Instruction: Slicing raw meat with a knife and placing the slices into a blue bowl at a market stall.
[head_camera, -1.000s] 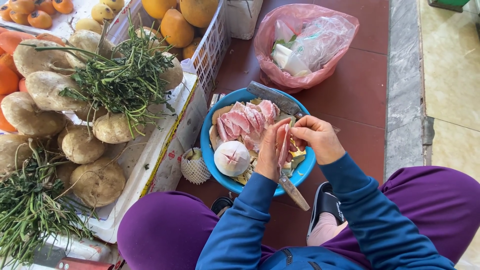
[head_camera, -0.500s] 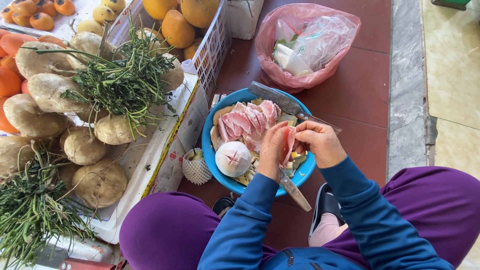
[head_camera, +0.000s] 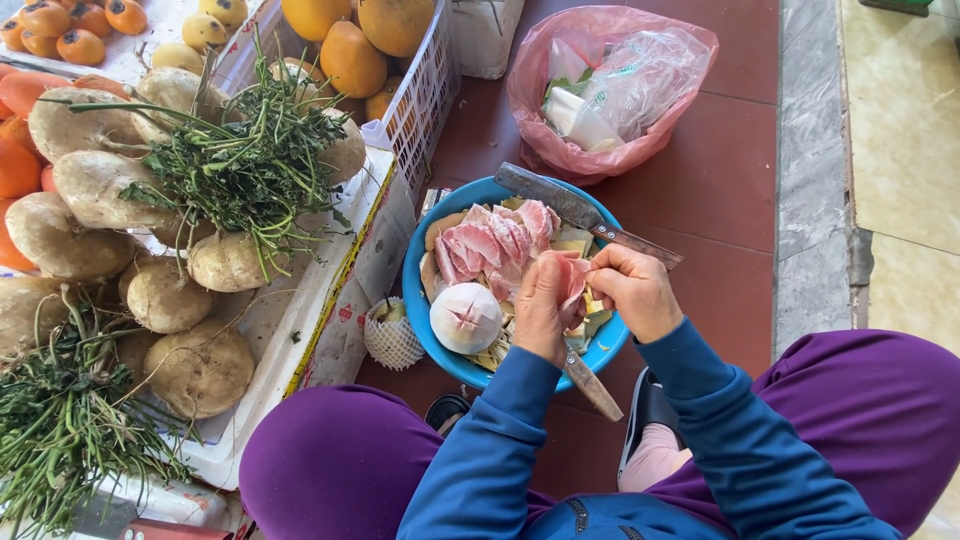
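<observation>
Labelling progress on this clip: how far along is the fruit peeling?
Done: several pink peeled segments lie in the blue bowl, among pale rind scraps. In hand: the left hand and right hand both hold one pink segment over the bowl. Left: a white, scored fruit sits whole in the bowl. A cleaver rests across the rim.

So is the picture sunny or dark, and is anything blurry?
Head view: bright, even daylight with soft shadows only; the pink plastic bag shines with glare; the blue bowl, the fruit segments in the left hand and right hand look sharp; the edges bend a little, like a wide lens.
</observation>
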